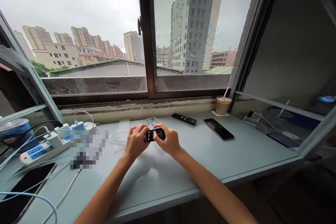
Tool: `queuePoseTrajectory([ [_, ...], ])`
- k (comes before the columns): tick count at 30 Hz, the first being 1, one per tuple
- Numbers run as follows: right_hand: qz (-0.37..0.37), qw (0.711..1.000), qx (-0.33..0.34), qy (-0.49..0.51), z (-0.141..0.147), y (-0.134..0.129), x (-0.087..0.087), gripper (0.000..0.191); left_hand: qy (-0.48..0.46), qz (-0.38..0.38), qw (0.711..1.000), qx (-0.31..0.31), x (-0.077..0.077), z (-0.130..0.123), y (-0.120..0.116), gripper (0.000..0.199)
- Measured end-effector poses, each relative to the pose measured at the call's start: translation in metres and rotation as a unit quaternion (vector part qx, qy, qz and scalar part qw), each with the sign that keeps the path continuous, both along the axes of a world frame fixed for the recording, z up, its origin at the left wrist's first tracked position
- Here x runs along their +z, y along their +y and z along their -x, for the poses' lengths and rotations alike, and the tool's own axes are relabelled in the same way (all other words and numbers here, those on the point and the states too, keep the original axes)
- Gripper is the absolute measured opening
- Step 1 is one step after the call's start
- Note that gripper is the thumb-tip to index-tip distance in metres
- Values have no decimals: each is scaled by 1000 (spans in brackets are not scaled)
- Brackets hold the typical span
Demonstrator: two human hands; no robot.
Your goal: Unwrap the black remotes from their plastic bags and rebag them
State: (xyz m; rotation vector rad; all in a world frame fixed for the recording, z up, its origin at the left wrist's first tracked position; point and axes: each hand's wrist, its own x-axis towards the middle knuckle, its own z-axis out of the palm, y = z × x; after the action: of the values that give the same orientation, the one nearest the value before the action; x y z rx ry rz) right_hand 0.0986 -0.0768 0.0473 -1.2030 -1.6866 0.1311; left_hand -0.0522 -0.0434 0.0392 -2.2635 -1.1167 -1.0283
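Both my hands hold a small black remote control [151, 135] above the middle of the desk, its button side facing me. My left hand [135, 140] grips its left end with curled fingers. The right end is in my right hand [168, 139], whose thumb lies over the buttons. Just behind my hands lies clear plastic packaging [150, 122], partly hidden by them. A longer black remote control [184, 119] rests on the desk beyond my right hand. Thin, whitish plastic film [121, 136] is to the left of my left hand.
A phone [218, 128] and a lidded drink cup with a straw [223, 105] stand to the right. At left are a power strip [39, 152] with plugs and cables, a dark tablet [28, 185] and a blurred-out patch. A window [149, 42] rises behind the desk [210, 161].
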Motion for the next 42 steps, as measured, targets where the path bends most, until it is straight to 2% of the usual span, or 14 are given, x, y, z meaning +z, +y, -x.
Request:
queuePoseTrajectory([
  [6,4,988,154,17,3,0,-3,46,-9,-20,1000,-11,2,-2,-5,21],
  [11,9,968,238,82,0,1,0,43,-34,-21,999,1,3,1,-1,22],
  [16,70,933,232,267,-10,8,10,37,-53,-3,998,26,6,11,8,33],
  [19,84,898,218,372,-18,14,16,36,-19,1,999,33,8,19,12,26],
  [22,131,863,238,426,-21,19,18,47,-2,17,1000,26,8,23,13,23],
  [25,187,823,290,452,-19,20,15,57,-9,37,998,41,9,25,13,28],
  [27,215,807,318,449,-16,18,13,56,-14,43,998,43,9,25,13,31],
  [31,260,792,351,427,-14,15,11,55,-17,41,999,7,8,25,13,33],
  [34,286,783,351,427,-14,13,12,56,-18,33,999,-5,7,23,12,32],
  [42,278,769,363,446,-12,12,8,50,-29,12,999,-22,14,22,3,31],
])
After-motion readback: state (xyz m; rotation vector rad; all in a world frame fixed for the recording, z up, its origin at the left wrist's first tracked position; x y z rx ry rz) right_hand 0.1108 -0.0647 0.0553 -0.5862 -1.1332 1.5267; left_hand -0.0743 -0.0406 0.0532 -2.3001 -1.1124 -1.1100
